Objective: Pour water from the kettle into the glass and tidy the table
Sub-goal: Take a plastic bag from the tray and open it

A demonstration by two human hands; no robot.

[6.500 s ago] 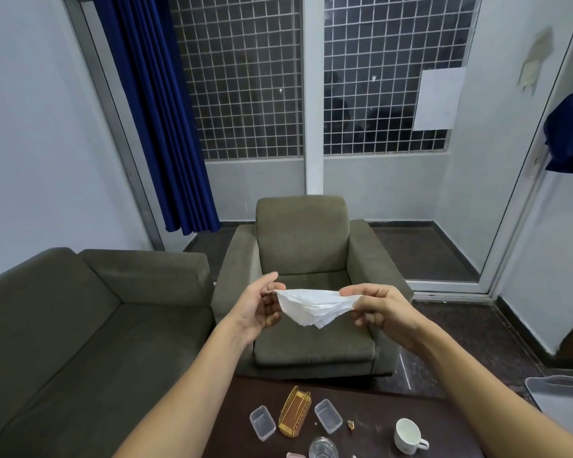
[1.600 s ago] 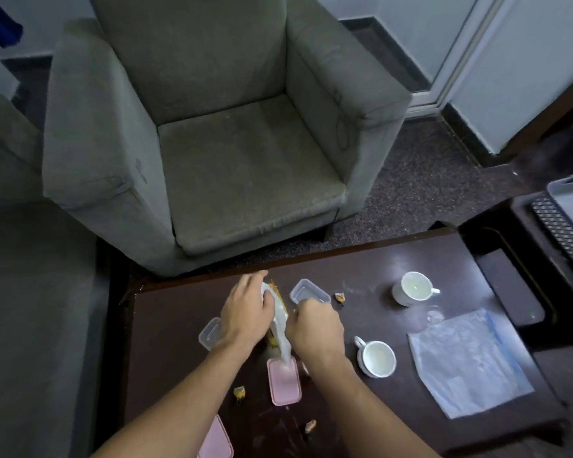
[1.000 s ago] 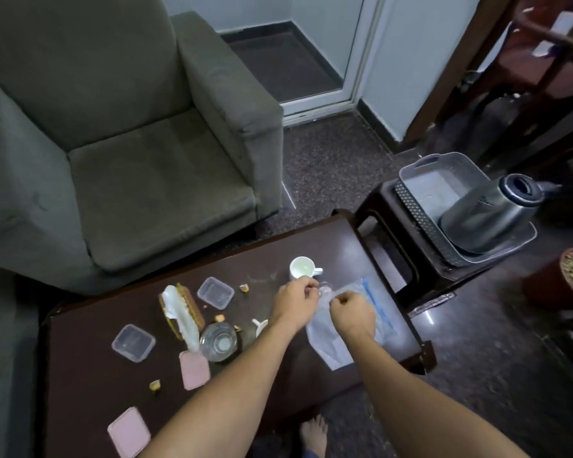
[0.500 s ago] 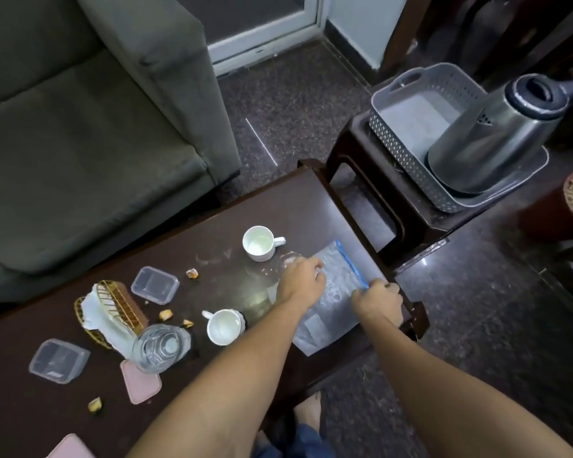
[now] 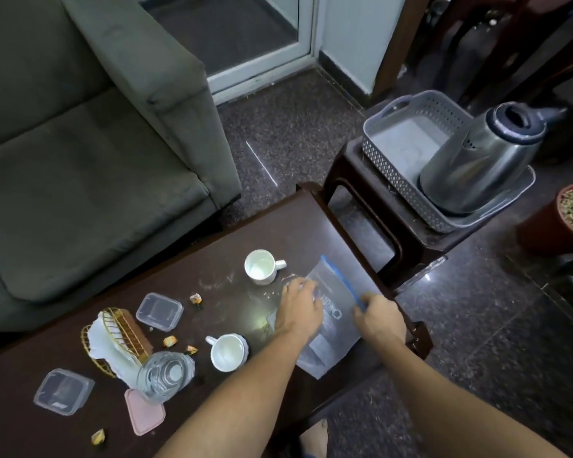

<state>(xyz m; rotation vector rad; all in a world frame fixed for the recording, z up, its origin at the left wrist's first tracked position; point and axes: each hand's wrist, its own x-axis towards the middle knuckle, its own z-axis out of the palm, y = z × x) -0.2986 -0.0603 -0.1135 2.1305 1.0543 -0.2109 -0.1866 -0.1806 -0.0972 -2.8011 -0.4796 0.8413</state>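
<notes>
A steel kettle [image 5: 477,163] leans in a grey perforated basket [image 5: 397,160] on a dark stool to the right of the table. The clear glass [image 5: 164,375] stands near the table's front, beside a gold wire holder [image 5: 119,335] with a white tissue in it. A clear zip bag [image 5: 334,302] with a blue strip lies at the table's right end. My left hand [image 5: 296,309] presses on the bag's left side. My right hand [image 5: 377,320] pinches its blue edge.
Two white cups [image 5: 262,266] [image 5: 229,352], two clear tubs [image 5: 159,310] [image 5: 63,390], a pink lid [image 5: 144,414] and small wrapped sweets [image 5: 196,298] lie on the dark table [image 5: 30,424]. A grey armchair [image 5: 80,160] stands behind. A potted plant [image 5: 563,216] sits at the far right.
The tissue went from both hands into the gold holder. My view swung right and both hands moved onto the zip bag; the right hand shifted up to its blue edge.
</notes>
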